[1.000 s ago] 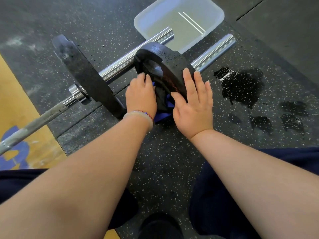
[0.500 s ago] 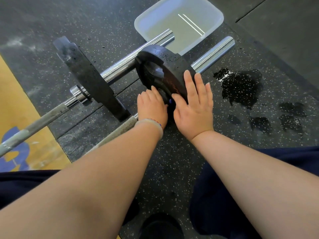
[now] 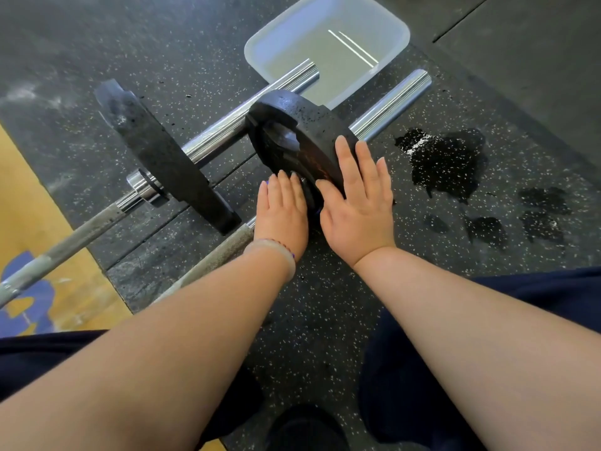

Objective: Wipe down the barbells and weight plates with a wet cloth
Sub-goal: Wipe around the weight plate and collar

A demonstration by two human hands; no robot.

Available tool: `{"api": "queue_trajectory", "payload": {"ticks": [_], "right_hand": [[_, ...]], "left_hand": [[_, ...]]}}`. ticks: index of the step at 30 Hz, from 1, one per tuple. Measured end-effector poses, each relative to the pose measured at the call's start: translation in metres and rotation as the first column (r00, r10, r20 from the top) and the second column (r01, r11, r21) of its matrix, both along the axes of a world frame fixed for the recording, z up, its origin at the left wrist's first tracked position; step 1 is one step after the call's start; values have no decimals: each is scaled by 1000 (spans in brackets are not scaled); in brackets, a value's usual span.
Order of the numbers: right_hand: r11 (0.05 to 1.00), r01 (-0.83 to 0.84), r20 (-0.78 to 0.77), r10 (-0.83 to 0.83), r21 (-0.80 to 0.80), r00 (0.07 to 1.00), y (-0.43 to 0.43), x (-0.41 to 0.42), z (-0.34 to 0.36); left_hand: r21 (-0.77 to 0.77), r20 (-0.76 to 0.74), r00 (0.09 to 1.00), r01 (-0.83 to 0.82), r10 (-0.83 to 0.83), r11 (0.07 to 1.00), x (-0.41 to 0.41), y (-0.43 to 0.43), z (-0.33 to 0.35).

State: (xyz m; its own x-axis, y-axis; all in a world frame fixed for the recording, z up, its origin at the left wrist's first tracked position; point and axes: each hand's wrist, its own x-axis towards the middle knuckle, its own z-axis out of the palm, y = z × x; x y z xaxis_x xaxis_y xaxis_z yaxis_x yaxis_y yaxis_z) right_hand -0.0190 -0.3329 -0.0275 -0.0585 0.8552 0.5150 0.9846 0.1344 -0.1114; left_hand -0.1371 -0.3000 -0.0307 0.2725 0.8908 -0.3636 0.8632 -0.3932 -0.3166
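Observation:
Two barbells lie side by side on the rubber floor. The near barbell (image 3: 392, 98) carries a black weight plate (image 3: 300, 107) standing on edge. My right hand (image 3: 357, 198) lies flat against that plate's near rim, fingers straight. My left hand (image 3: 283, 213) presses with straight fingers low on the plate's face. Under that hand is the blue cloth (image 3: 319, 210), of which only a sliver shows. The far barbell (image 3: 240, 120) holds a second black plate (image 3: 156, 148) to the left.
A translucent tub (image 3: 398, 48) with water sits at the back, behind the bar ends. Wet patches (image 3: 445, 161) darken the floor to the right. A yellow floor area (image 3: 29, 203) lies at the left. My knees and dark trousers fill the bottom.
My left hand has slid down the plate's face from its middle to its lower edge, covering almost all of the blue cloth. My right hand has stayed on the rim.

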Motion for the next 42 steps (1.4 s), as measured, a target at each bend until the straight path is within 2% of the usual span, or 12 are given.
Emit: {"api": "queue_trajectory", "payload": {"ticks": [2,6,12,16,19,20,24,28,32,35,39,42], "right_hand": [[1000,2,2,-2,10,1000,0,1,-2],[1000,-1,1,1,28,1000,4,2,0],[1000,-12,6,12,3,1000,0,2,2],[1000,-17,12,17,14,1000,0,4,1],[1000,-16,21,15,15,1000,2,5,1],[1000,-15,27,15,16,1000,3,4,1],[999,-3,21,3,33,1000,2,3,0],[1000,2,22,-3,24,1000,1,2,2],[1000,-6,8,6,27,1000,2,1,3],[1000,-10,18,10,19,1000,1,2,1],[1000,1,35,-2,11,999,1,2,-2],[1000,1,23,-1,21,1000,2,1,-1]], "left_hand": [[-6,-37,999,-16,16,1000,3,2,-4],[-49,116,968,-218,223,975,22,28,1],[18,341,921,-205,187,979,0,4,-10],[-49,509,778,-401,368,915,6,6,-11],[-272,558,590,-534,584,800,0,34,0],[-307,544,596,-513,591,801,-3,38,2],[-143,461,785,-394,414,908,3,9,0],[7,441,852,-317,282,948,3,-12,-20],[-115,520,724,-465,452,878,3,4,-6],[-174,536,679,-492,502,853,4,-7,-6],[-160,528,704,-467,476,869,0,-13,-13],[-223,526,659,-503,537,835,1,2,-6]]}}
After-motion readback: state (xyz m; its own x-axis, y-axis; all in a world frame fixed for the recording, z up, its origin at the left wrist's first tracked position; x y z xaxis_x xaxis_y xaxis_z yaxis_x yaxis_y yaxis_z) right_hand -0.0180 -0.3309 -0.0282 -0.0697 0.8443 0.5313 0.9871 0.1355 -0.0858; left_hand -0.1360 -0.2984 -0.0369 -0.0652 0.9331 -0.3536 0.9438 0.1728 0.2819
